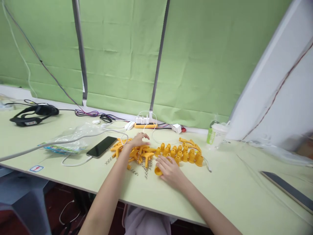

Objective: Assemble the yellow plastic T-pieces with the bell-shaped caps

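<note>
My left hand (139,139) is above the far side of a pile of yellow plastic branched pieces (147,156), its fingers apart and nothing visible in them. Short metal chains (146,169) trail from the pile toward the table's front. Just right of the pile, my right hand (170,169) has its fingers curled over a yellow flared cap (158,171), which lies tipped with its hollow end facing me. Behind that hand, several similar yellow caps (185,156) stand upright in rows. Slim yellow pieces (189,143) lie beyond them.
A phone (102,147) with a white cable and a clear plastic bag (70,140) lie to the left. At the back are a power strip (146,125) and cords. A white cup (217,135) stands right, a dark tablet-like device (288,189) farther right, a black headset (34,114) far left.
</note>
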`<control>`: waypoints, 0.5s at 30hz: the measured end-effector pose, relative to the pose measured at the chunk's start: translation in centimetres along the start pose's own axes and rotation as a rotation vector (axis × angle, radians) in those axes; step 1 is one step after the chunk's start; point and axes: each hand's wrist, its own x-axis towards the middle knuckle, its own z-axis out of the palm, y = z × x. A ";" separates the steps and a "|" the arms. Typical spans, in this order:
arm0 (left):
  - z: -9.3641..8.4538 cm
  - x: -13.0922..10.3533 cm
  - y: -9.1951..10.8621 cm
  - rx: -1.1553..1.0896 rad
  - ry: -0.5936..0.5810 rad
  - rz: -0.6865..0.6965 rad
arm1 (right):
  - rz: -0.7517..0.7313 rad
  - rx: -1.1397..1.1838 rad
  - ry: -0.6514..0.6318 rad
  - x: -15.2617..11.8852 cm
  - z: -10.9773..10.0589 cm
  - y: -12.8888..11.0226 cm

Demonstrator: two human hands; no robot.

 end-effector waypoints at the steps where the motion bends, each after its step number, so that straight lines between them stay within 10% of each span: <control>1: 0.1 0.1 -0.3 -0.042 0.069 0.000 | 0.044 0.070 0.026 0.1 -0.5 -0.2; 8: 1.3 0.5 -3.3 -0.235 0.454 -0.038 | -0.068 0.023 -0.218 5.3 -2.1 0.7; 15: 2.1 0.6 -4.5 -0.218 0.567 -0.069 | -0.356 -0.201 -0.436 9.2 0.9 2.1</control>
